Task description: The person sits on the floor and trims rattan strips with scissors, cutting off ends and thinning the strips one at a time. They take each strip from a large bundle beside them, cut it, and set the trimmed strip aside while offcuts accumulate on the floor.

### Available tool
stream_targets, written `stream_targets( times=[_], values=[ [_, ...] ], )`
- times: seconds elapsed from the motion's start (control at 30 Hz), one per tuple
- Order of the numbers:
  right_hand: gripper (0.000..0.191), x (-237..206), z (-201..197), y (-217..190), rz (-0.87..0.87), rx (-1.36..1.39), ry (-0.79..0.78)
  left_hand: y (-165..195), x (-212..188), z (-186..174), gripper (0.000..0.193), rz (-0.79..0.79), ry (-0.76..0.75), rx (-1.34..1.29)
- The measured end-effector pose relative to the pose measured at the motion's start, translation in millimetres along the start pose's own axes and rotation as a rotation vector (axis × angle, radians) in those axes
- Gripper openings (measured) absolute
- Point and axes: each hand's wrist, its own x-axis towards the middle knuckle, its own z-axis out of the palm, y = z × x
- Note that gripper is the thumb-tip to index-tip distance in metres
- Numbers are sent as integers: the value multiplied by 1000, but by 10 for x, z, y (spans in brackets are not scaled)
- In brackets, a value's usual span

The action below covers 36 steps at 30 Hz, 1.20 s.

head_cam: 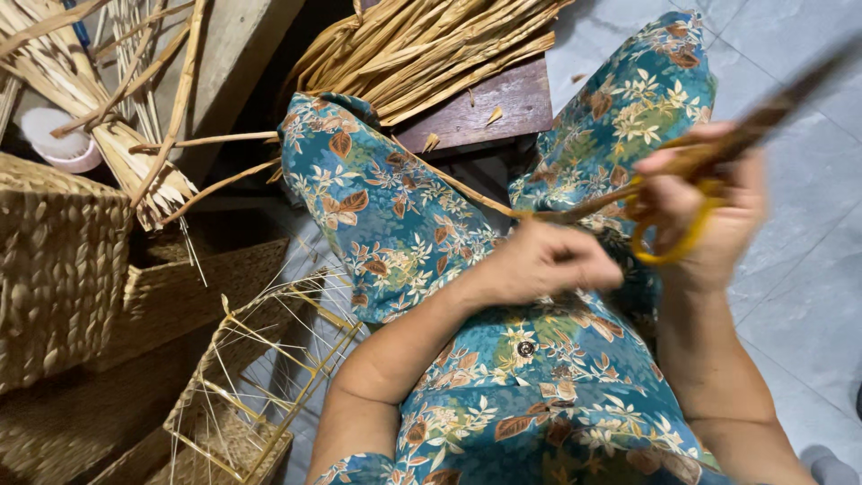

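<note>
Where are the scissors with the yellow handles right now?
The scissors are in the person's right hand, at the right of the head view above the floral-clothed lap, blades pointing up to the right, close to the straw strand pinched by the left hand.

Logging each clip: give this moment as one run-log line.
left hand: pinching long tan reed strand | right hand: holding yellow-handled scissors | nearby: half-woven wire-frame basket

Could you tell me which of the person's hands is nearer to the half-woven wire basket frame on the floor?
Left. The left hand is above the lap, closer to the basket frame; the right hand, holding scissors, is farther away.
</note>
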Motion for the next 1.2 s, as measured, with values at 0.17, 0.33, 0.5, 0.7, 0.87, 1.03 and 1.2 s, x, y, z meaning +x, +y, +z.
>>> stream_targets(
  times=[0.17, 0.33, 0.5, 0.7, 0.87, 1.03, 1.2],
  values=[
    [17, 147, -667, -141, 0, 425, -142, -242, 250, -33, 37, -378, 10, -476],
    [29, 153, -1278, -87, 64, 752, -566, -474, 269, -601, 42, 163, 477, -1064],
    [14, 127, -1420, -66, 39, 783, -704, -289, 65, -1088, 35, 235, 930, -1051],
    [31, 119, -1070, -350, -19, 544, -706, -39, -82, -1099, 42, 239, 1026, -509],
    [53, 156, -654, -392, -4, -206, -520, -69, -66, -979, 44, 45, 802, -51],
    [62, 272, -287, -3, 215, -627, -438, -52, -69, -845, 39, 34, 634, 133],
    [63, 293, -169, 127, 318, -642, -414, 70, -62, -716, 34, -54, 543, 297]
  ],
)
